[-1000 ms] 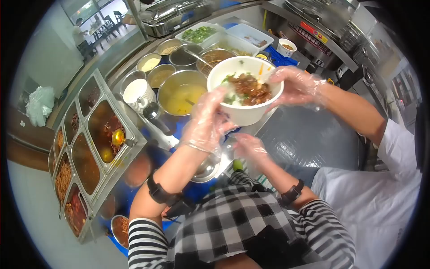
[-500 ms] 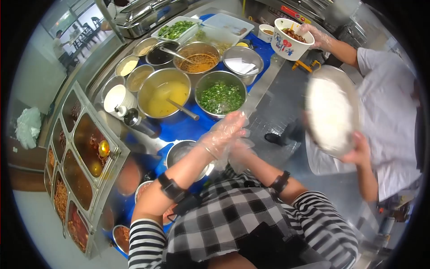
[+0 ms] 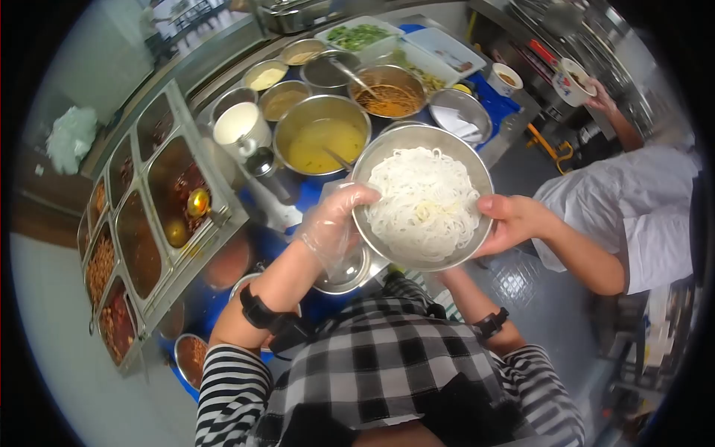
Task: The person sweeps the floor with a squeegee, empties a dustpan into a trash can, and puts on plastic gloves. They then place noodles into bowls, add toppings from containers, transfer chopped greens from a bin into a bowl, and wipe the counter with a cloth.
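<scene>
A metal bowl (image 3: 482, 159) full of white noodles (image 3: 423, 197) is in front of my chest. My left hand (image 3: 335, 220), in a clear plastic glove, grips its left rim with the thumb inside. The bare hand (image 3: 514, 223) of another person holds the right rim. My right forearm (image 3: 477, 302) reaches up under the bowl, and the bowl hides my right hand. Just behind the bowl stands a pot of yellow broth (image 3: 320, 141) with a ladle. Under my left hand lies a metal bowl (image 3: 344, 272).
A tray rack (image 3: 231, 223) of toppings stands at the left. On the blue-covered table are sauce bowls (image 3: 387, 93), greens (image 3: 357, 35) and a white tub (image 3: 242, 127). The co-worker (image 3: 596, 208) at the right holds a paper bowl (image 3: 570, 86) in a gloved hand.
The co-worker's noodle bowl has moved left to in front of me, and my left hand has taken hold of it. My hands have parted. The view has shifted, and the paper bowl appears farther away.
</scene>
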Motion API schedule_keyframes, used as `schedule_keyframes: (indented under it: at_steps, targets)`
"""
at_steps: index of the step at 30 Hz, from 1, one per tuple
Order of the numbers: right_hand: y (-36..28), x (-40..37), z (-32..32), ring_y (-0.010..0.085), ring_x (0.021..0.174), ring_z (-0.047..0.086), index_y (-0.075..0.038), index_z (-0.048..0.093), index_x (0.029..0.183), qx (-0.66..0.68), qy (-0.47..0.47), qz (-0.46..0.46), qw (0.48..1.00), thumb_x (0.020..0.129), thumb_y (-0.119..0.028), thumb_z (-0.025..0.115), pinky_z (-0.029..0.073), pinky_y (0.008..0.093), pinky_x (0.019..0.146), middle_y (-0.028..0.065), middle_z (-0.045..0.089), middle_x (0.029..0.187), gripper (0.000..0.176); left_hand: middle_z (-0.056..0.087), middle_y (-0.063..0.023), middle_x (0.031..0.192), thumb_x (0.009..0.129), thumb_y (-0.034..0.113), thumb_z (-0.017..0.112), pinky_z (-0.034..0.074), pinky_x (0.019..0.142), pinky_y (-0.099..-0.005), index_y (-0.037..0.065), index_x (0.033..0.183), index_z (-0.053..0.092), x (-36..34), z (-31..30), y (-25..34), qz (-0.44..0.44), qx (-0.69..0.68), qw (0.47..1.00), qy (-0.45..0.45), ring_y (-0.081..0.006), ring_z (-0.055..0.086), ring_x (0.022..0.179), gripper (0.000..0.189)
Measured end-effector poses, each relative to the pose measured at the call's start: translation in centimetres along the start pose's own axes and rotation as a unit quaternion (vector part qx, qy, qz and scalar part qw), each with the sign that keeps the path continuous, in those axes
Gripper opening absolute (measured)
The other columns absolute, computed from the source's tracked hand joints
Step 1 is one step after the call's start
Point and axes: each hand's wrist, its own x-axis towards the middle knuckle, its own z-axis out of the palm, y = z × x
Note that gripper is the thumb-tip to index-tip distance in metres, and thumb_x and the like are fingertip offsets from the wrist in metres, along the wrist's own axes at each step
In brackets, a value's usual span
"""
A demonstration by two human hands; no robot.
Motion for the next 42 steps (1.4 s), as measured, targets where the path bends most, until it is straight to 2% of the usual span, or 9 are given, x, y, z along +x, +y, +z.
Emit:
schedule_keyframes:
  at_steps: [9, 16, 19, 21, 29, 31, 35, 38, 42]
  targets:
    - [-2.8, 1.1, 2.9, 0.008, 0.057, 0.048, -0.002, 0.055, 0.101, -0.059, -0.028, -0.063, 0.996, 0.086, -0.022, 0.053, 0.039, 0.0195, 0.049, 0.0011, 0.055, 0.075, 0.025, 0.052, -0.0165, 0.114, 0.068, 0.012, 0.054, 0.041, 0.092, -0.0381, -0.003, 0.12, 0.044, -7.8, -2.1, 0.6, 0.174, -0.022, 0.97, 0.17, -0.0276, 0.052, 0.105, 0.054]
    - [-9.0, -0.3, 6.9, 0.0081, 0.066, 0.05, 0.0, 0.056, 0.1, -0.102, -0.023, -0.1, 0.989, 0.087, -0.015, 0.052, 0.042, 0.0194, 0.056, 0.0029, 0.057, 0.082, 0.02, 0.047, -0.0116, 0.118, 0.068, 0.008, 0.053, 0.037, 0.094, -0.0351, 0.001, 0.129, 0.032, -16.7, -4.0, -0.2, 0.154, -0.039, 0.96, 0.23, -0.0225, 0.046, 0.107, 0.065]
    - [-11.3, -1.4, 10.5, 0.0042, 0.062, 0.049, -0.001, 0.055, 0.099, -0.052, -0.1, -0.228, 0.967, 0.084, -0.008, 0.057, 0.04, 0.0171, 0.053, -0.0016, 0.055, 0.073, 0.016, 0.048, -0.0114, 0.116, 0.068, 0.008, 0.055, 0.039, 0.093, -0.035, 0.002, 0.129, 0.033, -20.1, -6.0, -2.1, 0.195, -0.063, 0.949, 0.241, -0.0223, 0.047, 0.106, 0.065]
    - [-12.9, -2.5, 13.4, 0.0043, 0.061, 0.048, 0.0, 0.054, 0.1, -0.159, -0.177, -0.367, 0.899, 0.082, -0.006, 0.059, 0.04, 0.018, 0.054, -0.0026, 0.053, 0.073, 0.019, 0.058, -0.0152, 0.099, 0.061, 0.01, 0.058, 0.047, 0.081, -0.0362, -0.004, 0.111, 0.05, -22.5, -6.0, -2.8, 0.242, -0.066, 0.889, 0.383, -0.0258, 0.058, 0.088, 0.053]
    - [-16.3, -3.4, 24.8, 0.0196, 0.06, 0.055, -0.001, 0.053, 0.11, -0.526, -0.195, -0.434, 0.705, 0.075, -0.022, 0.066, 0.044, 0.0319, 0.058, 0.0129, 0.057, 0.068, 0.042, 0.056, -0.0186, 0.101, 0.062, 0.011, 0.056, 0.048, 0.08, -0.0383, -0.01, 0.111, 0.047, -30.9, -9.5, -7.6, 0.33, -0.116, 0.801, 0.486, -0.0282, 0.058, 0.088, 0.054]
    - [-16.6, -1.9, 27.1, 0.0207, 0.062, 0.057, -0.001, 0.054, 0.109, -0.402, -0.256, -0.495, 0.726, 0.078, -0.028, 0.062, 0.044, 0.0346, 0.059, 0.0118, 0.061, 0.072, 0.042, 0.056, -0.0202, 0.102, 0.063, 0.011, 0.056, 0.048, 0.081, -0.0396, -0.011, 0.113, 0.045, -32.4, -9.7, -8.1, 0.349, -0.111, 0.787, 0.496, -0.0299, 0.058, 0.089, 0.056]
    - [-19.0, -0.8, 33.7, 0.0129, 0.053, 0.052, -0.002, 0.058, 0.074, -0.124, -0.273, -0.231, 0.926, 0.078, -0.028, 0.06, 0.041, 0.0288, 0.05, 0.0076, 0.06, 0.069, 0.026, 0.055, -0.0218, 0.105, 0.062, 0.011, 0.056, 0.047, 0.083, -0.0412, -0.009, 0.117, 0.042, -34.7, -10.7, -9.1, 0.389, -0.16, 0.76, 0.495, -0.0322, 0.057, 0.093, 0.06]
    - [-19.9, 5.9, 36.3, 0.0127, 0.049, 0.049, -0.004, 0.054, 0.069, -0.247, -0.259, -0.274, 0.893, 0.08, -0.028, 0.056, 0.038, 0.0281, 0.048, 0.0062, 0.054, 0.057, 0.026, 0.051, -0.0172, 0.112, 0.061, 0.013, 0.056, 0.043, 0.087, -0.0358, -0.005, 0.121, 0.04, -36.0, -10.9, -9.1, 0.423, -0.162, 0.747, 0.487, -0.0273, 0.052, 0.1, 0.065]
    - [-21.9, 0.5, 35.0, 0.0214, 0.058, 0.054, -0.003, 0.055, 0.076, -0.397, -0.358, -0.479, 0.696, 0.081, -0.015, 0.051, 0.043, 0.0356, 0.055, 0.0102, 0.052, 0.061, 0.014, 0.056, -0.0203, 0.104, 0.059, 0.012, 0.057, 0.046, 0.084, -0.0411, -0.008, 0.115, 0.045, -37.2, -10.2, -8.9, 0.431, -0.2, 0.682, 0.556, -0.0311, 0.057, 0.093, 0.061]
